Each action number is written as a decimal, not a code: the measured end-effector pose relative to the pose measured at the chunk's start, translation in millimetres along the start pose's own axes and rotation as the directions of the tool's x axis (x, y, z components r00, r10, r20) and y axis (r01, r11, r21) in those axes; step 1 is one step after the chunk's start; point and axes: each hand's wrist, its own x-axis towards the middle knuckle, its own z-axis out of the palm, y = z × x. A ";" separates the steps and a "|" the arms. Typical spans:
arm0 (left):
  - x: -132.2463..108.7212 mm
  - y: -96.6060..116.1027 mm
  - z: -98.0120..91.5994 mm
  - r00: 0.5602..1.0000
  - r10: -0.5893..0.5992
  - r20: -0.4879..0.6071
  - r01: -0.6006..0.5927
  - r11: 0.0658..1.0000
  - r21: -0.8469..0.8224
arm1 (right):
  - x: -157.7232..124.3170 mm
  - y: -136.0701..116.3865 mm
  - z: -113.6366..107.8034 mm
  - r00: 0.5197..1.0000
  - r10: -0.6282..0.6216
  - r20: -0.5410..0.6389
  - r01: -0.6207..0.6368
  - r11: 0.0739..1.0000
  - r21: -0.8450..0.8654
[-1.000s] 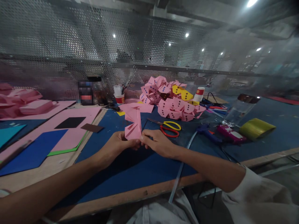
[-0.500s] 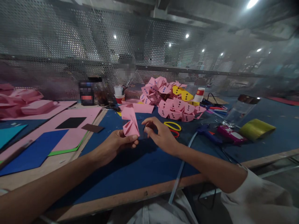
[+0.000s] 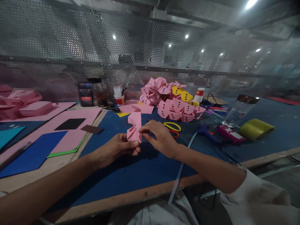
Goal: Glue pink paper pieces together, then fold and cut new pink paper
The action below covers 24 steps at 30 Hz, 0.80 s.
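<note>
A folded piece of pink paper (image 3: 134,126) stands upright above the blue table, its lower end pinched between the thumb and fingers of my left hand (image 3: 122,145). My right hand (image 3: 159,136) is closed at the paper's right edge, thumb and fingertips pressed together on it. Creases fan out across the paper's lower half. Just beyond my right hand lie scissors with yellow and red handles (image 3: 172,126). Behind them rises a heap of folded pink paper pieces (image 3: 161,90) marked with dark dots, a few yellow ones among them.
To the right are a blue glue gun (image 3: 208,133) with its glue stick, a magenta device (image 3: 231,134), a yellow tape roll (image 3: 256,129) and a tilted glass jar (image 3: 241,109). Pink and blue sheets (image 3: 35,153) cover the left side. Paper cups (image 3: 120,99) stand at the back.
My right hand has come in from beside the paper and now touches its right edge. The paper in my left hand has shifted slightly right and turned more upright.
</note>
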 end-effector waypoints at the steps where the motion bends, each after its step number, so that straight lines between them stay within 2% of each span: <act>1: -0.3 0.3 0.2 1.000 0.000 0.015 0.000 1.000 -0.003 | 0.0 0.2 -0.4 1.000 -0.002 -0.008 0.002 1.000 -0.004; 5: -1.6 2.0 2.3 0.995 0.055 0.078 -0.055 0.998 0.004 | 0.6 1.0 -3.8 0.998 0.003 -0.065 -0.006 0.999 -0.046; 8: -2.2 3.6 3.9 0.988 0.137 0.071 -0.138 0.990 0.003 | 2.1 1.4 -7.8 0.993 -0.030 -0.118 0.016 0.993 -0.119; 11: -2.1 5.1 4.3 0.980 0.198 0.031 -0.198 0.980 -0.006 | 3.9 1.1 -10.9 0.990 -0.055 -0.128 0.031 0.983 -0.180; 14: -1.4 5.9 3.1 0.963 0.254 -0.088 -0.254 0.967 0.018 | 4.5 0.6 -12.1 0.991 -0.039 -0.127 0.011 0.976 -0.215; 17: -0.7 5.8 1.2 0.915 0.348 -0.204 -0.334 0.937 0.103 | 3.8 1.6 -11.8 0.993 -0.021 -0.117 -0.007 0.972 -0.235; 19: -1.4 6.0 0.5 0.879 0.419 -0.226 -0.386 0.905 0.178 | 3.1 3.2 -10.9 0.993 -0.020 -0.114 -0.008 0.971 -0.238; 21: -3.3 6.8 0.8 0.856 0.476 -0.202 -0.420 0.868 0.266 | 2.6 5.0 -9.6 0.994 -0.018 -0.111 -0.009 0.971 -0.237; 24: -6.1 8.1 2.6 0.850 0.512 -0.129 -0.426 0.810 0.403 | 2.5 6.7 -7.0 0.995 -0.020 -0.099 -0.003 0.974 -0.225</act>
